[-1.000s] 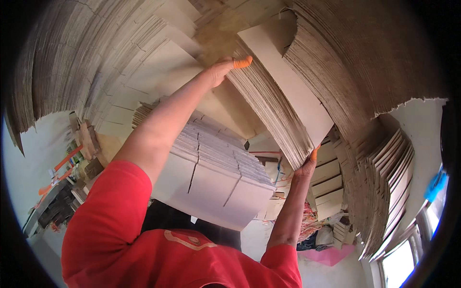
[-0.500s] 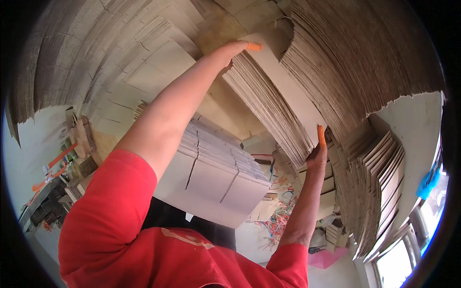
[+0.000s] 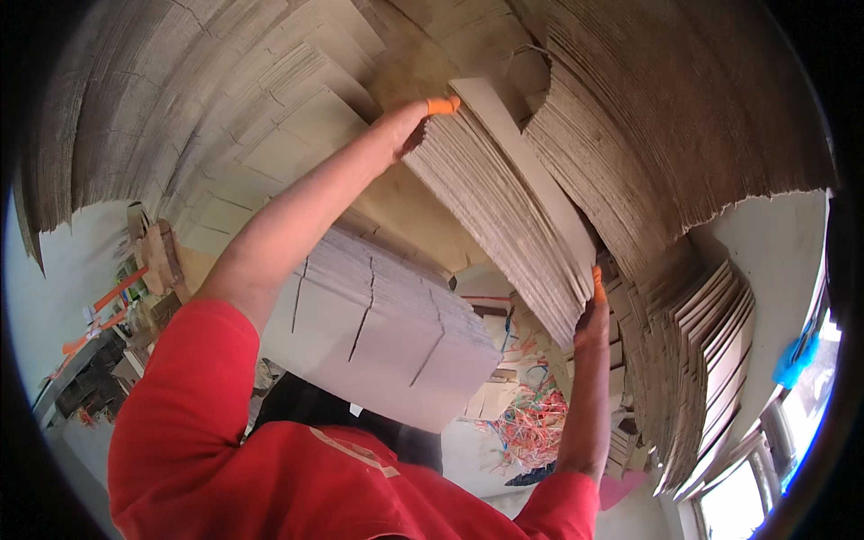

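Observation:
Both arms reach forward and grip a thick bundle of cardboard sheets (image 3: 513, 202) between them, its many layered edges turned towards me. My left hand (image 3: 412, 124), orange covering on a finger, is closed on the bundle's far left end. At its near right end my right hand (image 3: 594, 317) is closed too, also with orange on a digit; its other fingers are hidden. Just below the bundle rests a stack of slotted cardboard sheets (image 3: 387, 315), nearest my body. A tall row of cardboard (image 3: 621, 162) stands close along the bundle's right side.
More stacked cardboard (image 3: 180, 108) fills the far left. Folded sheets (image 3: 711, 333) lean at the right by a window (image 3: 742, 499). Tangled coloured straps (image 3: 540, 418) lie on the floor at lower right. Tools with orange handles (image 3: 117, 292) are at the left.
The cardboard bundle has come nearer to me and tilted, so more of its layered edges show. My left hand moved left and nearer; my right hand moved slightly nearer.

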The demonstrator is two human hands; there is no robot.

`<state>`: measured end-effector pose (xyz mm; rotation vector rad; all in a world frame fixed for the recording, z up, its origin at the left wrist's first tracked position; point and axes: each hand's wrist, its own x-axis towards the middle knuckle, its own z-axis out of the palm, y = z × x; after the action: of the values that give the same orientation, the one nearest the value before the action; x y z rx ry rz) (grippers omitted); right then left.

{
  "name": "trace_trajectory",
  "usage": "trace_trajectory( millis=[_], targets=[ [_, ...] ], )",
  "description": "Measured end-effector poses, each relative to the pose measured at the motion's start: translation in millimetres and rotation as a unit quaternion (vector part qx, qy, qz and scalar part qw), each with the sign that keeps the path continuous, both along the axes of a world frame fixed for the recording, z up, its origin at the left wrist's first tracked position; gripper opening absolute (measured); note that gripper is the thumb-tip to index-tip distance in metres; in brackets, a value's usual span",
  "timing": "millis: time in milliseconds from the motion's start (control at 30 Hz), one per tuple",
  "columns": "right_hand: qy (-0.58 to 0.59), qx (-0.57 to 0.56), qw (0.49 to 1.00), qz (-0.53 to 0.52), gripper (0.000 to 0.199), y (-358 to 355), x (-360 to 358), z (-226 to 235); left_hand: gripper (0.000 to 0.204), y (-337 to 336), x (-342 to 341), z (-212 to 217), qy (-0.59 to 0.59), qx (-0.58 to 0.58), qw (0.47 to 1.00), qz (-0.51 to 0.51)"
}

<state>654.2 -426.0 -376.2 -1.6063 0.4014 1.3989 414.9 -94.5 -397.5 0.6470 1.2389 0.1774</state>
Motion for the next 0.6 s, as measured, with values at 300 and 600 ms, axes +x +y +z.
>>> trace_trajectory(
  millis=[300, 600],
  targets=[
    [0.116, 0.045, 0.983, -0.135, 0.068, -21, 36, -22, 0.065, 32, -6, -18, -0.090, 0.064, 0.988, 0.104],
    [0.029, 0.190, 0.937, -0.292, 0.049, -41, 14, -39, 0.042, -30, -16, 12, -0.209, 0.155, 0.964, 0.048]
  ],
)
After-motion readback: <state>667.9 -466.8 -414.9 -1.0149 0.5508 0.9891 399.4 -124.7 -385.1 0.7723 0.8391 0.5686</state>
